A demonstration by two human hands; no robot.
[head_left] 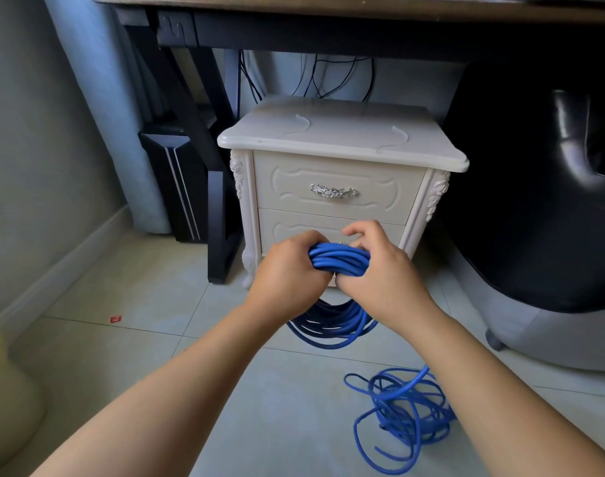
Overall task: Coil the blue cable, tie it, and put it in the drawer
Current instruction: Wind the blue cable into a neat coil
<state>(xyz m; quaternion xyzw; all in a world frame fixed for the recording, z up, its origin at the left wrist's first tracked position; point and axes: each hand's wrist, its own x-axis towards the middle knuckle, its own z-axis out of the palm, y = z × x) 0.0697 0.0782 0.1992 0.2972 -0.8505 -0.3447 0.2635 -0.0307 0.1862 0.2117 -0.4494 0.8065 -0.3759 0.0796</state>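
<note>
The nightstand (342,132) stands under the desk (328,5), with a chair (535,201) on its right. The left hand (287,270) and right hand (380,273) hold the coil (339,259) before the lower drawer (290,225). Loose cable (404,407) lies on the floor (122,356) to the right

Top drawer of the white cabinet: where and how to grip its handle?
Probably the middle of the silver handle, from the front, hooking under it: it is a horizontal bar centred on the closed top drawer. Left hand and right hand both hold the blue cable.
</note>
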